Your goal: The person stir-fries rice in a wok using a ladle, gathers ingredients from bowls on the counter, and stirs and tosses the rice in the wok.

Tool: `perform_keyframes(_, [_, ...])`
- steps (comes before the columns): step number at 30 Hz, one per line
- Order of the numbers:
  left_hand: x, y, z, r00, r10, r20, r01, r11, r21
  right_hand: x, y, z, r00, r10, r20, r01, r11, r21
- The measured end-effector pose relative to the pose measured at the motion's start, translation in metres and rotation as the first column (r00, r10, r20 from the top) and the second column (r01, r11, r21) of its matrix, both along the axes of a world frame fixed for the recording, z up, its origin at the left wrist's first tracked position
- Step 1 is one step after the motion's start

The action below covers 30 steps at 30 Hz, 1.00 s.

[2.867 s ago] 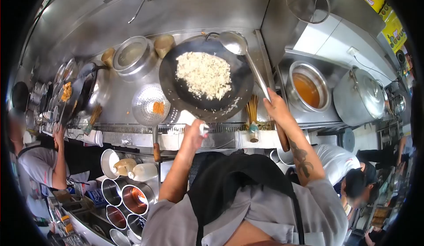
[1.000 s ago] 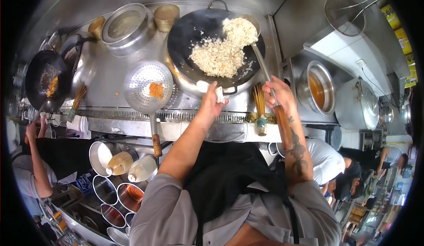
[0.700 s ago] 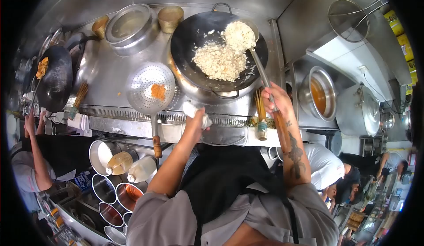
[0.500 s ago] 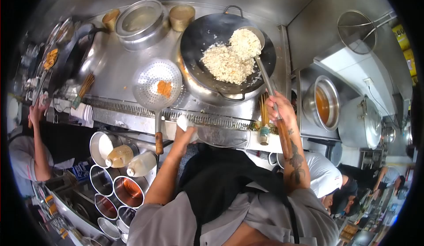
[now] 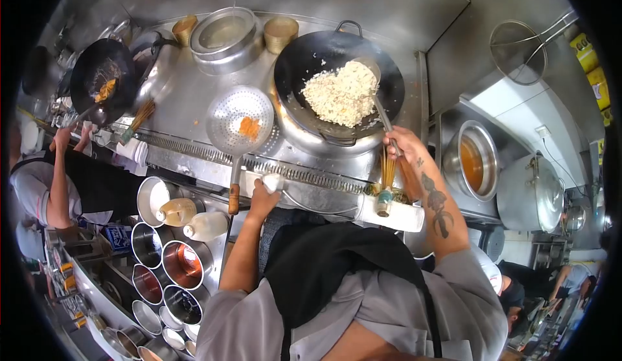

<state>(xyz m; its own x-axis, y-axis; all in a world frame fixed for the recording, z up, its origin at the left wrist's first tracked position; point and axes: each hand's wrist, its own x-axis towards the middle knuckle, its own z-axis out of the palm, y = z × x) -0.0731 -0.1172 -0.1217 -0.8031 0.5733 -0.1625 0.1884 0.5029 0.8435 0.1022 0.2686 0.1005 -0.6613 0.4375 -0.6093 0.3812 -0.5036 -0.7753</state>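
My right hand [image 5: 403, 143] is wrapped round the handle of a long ladle [image 5: 383, 113]. The ladle's bowl rests in the black wok [image 5: 291, 56], mostly covered by a mound of fried rice [image 5: 337, 95]. Near the counter's front edge, my left hand [image 5: 263, 202] is closed on a bunched white cloth [image 5: 273, 181]. Just left of it lies a perforated strainer [image 5: 227, 118] with orange bits in it, its wooden handle [image 5: 234, 199] pointing towards me.
Sauce pots [image 5: 183, 264] and two bottles [image 5: 206, 225] stand at lower left. A bamboo brush [image 5: 387, 186] is by my right hand. A pot of brown broth [image 5: 476, 160] sits at right. At left, a co-worker's hand [image 5: 61, 137] holds a utensil at another wok [image 5: 97, 63].
My right hand and the ladle have shifted slightly, and the ladle's heap of rice has merged into the rice in the wok. The co-worker's wok has tilted into view. My view has shifted slightly.
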Motion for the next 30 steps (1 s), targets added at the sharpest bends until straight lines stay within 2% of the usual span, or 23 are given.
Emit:
perform_keyframes(2, [0.002, 0.001, 0.006, 0.993, 0.059, 0.097, -0.061, 0.998, 0.009, 0.009, 0.018, -0.003, 0.997, 0.048, 0.066, -0.046, 0.999, -0.026])
perform_keyframes(3, [0.005, 0.004, 0.021, 0.980, 0.066, 0.189, -0.074, 0.996, 0.039, 0.008, 0.026, -0.002, 0.999, 0.023, -0.028, -0.026, 0.991, -0.128])
perform_keyframes(4, [0.010, 0.004, 0.036, 0.957, 0.072, 0.281, -0.094, 0.993, 0.065, 0.016, 0.031, 0.001, 0.986, -0.035, -0.165, -0.019, 0.948, -0.319])
perform_keyframes(6, [0.010, 0.008, 0.070, 0.919, 0.089, 0.384, -0.146, 0.982, 0.121, 0.028, 0.032, 0.008, 0.895, -0.214, -0.391, -0.105, 0.752, -0.651])
perform_keyframes(8, [0.022, 0.014, 0.085, 0.891, 0.095, 0.444, -0.187, 0.968, 0.169, 0.033, 0.020, -0.020, 0.828, -0.276, -0.488, -0.188, 0.683, -0.706])
perform_keyframes(9, [0.017, 0.017, 0.072, 0.877, 0.130, 0.463, -0.159, 0.987, 0.025, 0.030, 0.002, -0.016, 0.884, -0.244, -0.398, -0.122, 0.703, -0.700])
perform_keyframes(10, [0.016, 0.018, 0.063, 0.858, 0.163, 0.488, -0.201, 0.979, 0.027, 0.016, -0.002, -0.001, 0.925, -0.191, -0.329, -0.086, 0.736, -0.671])
perform_keyframes(11, [0.021, 0.018, 0.071, 0.834, 0.199, 0.515, -0.243, 0.970, 0.019, 0.018, -0.010, 0.011, 0.911, -0.241, -0.335, -0.044, 0.750, -0.660])
perform_keyframes(12, [0.023, 0.021, 0.076, 0.808, 0.231, 0.542, -0.286, 0.958, 0.018, 0.027, 0.000, 0.004, 0.876, -0.262, -0.404, -0.132, 0.677, -0.724])
perform_keyframes(14, [0.019, 0.014, 0.067, 0.777, 0.221, 0.590, -0.307, 0.950, 0.048, 0.043, 0.014, 0.009, 0.869, -0.294, -0.399, -0.176, 0.570, -0.803])
perform_keyframes(15, [0.021, 0.013, 0.062, 0.759, 0.213, 0.615, -0.316, 0.947, 0.061, 0.043, 0.016, 0.008, 0.877, -0.270, -0.396, -0.193, 0.557, -0.808])
perform_keyframes(17, [0.023, 0.013, 0.058, 0.798, 0.274, 0.537, -0.325, 0.946, 0.001, 0.033, 0.001, 0.014, 0.949, -0.110, -0.297, -0.053, 0.870, -0.490])
perform_keyframes(18, [0.024, 0.009, 0.055, 0.814, 0.304, 0.495, -0.331, 0.943, -0.035, 0.032, -0.009, 0.017, 0.973, -0.054, -0.223, -0.011, 0.960, -0.278])
perform_keyframes(19, [0.023, 0.007, 0.039, 0.864, 0.319, 0.389, -0.339, 0.941, -0.018, 0.038, -0.009, 0.017, 0.966, -0.023, -0.256, -0.037, 0.973, -0.228])
perform_keyframes(22, [0.021, 0.011, 0.049, 0.932, 0.251, 0.262, -0.227, 0.967, -0.118, 0.053, 0.006, 0.005, 0.940, -0.076, -0.331, -0.051, 0.933, -0.357])
perform_keyframes(23, [0.023, 0.016, 0.074, 0.927, 0.229, 0.297, -0.172, 0.963, -0.206, 0.050, 0.002, 0.010, 0.953, -0.089, -0.290, -0.006, 0.950, -0.311])
perform_keyframes(25, [0.021, 0.012, 0.037, 0.986, 0.145, -0.086, -0.163, 0.953, -0.254, 0.058, 0.002, 0.010, 0.932, -0.082, -0.353, -0.057, 0.929, -0.366])
perform_keyframes(26, [0.018, 0.011, 0.025, 0.956, 0.092, -0.278, -0.170, 0.947, -0.271, 0.061, 0.002, 0.012, 0.918, -0.076, -0.388, -0.087, 0.919, -0.386])
perform_keyframes(29, [0.026, 0.013, 0.046, 0.967, 0.009, -0.253, -0.112, 0.911, -0.398, 0.078, -0.017, 0.007, 0.829, -0.178, -0.530, -0.150, 0.842, -0.518])
perform_keyframes(30, [0.025, 0.015, 0.044, 0.967, -0.013, -0.256, -0.092, 0.915, -0.392, 0.073, -0.020, 0.007, 0.854, -0.151, -0.499, -0.140, 0.855, -0.499])
